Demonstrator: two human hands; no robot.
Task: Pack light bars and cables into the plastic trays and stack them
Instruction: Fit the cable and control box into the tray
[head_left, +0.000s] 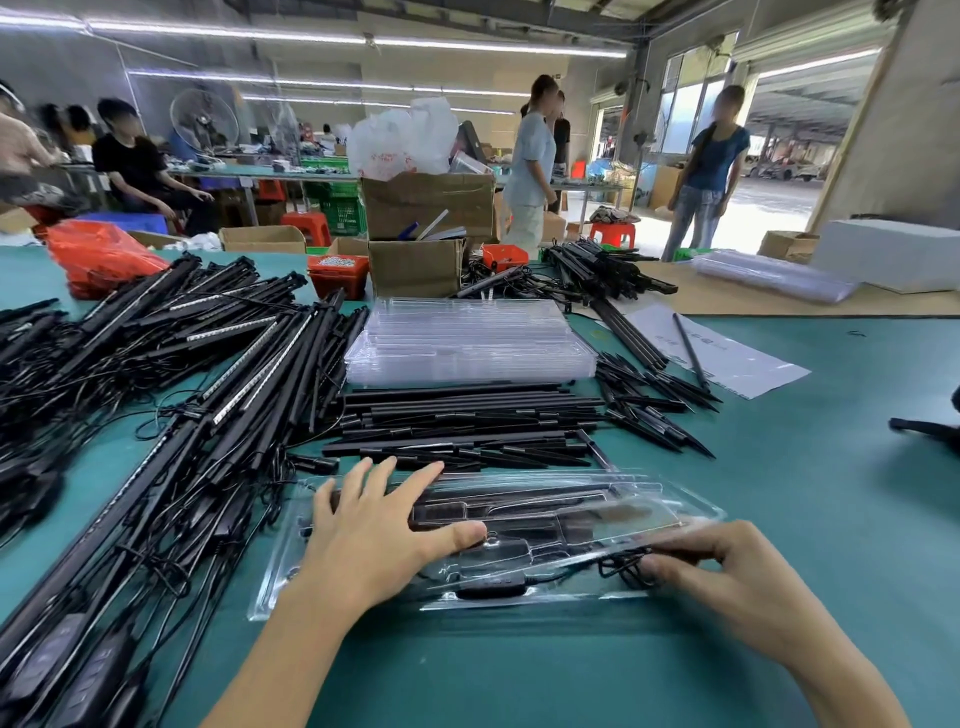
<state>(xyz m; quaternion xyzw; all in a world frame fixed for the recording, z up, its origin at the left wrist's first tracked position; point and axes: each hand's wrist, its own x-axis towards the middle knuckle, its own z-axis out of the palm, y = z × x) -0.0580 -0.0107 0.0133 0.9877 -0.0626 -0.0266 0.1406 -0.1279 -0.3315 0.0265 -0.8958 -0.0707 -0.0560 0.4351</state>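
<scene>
A clear plastic tray (524, 597) lies on the green table in front of me, holding black light bars and a coiled black cable (621, 566). My left hand (374, 535) rests flat on the tray's left half with fingers spread. My right hand (722, 566) pinches the raised near right edge of the clear lid. Behind the tray lies a row of loose black bars and stakes (467, 426). A stack of empty clear trays (467, 343) stands beyond them.
A big heap of black light bars with cables (156, 374) covers the table's left side. More stakes (660, 410) lie to the right, near a paper sheet (727, 358). Cardboard boxes (415, 265) and red bins (337, 273) stand at the far edge. People stand and sit beyond.
</scene>
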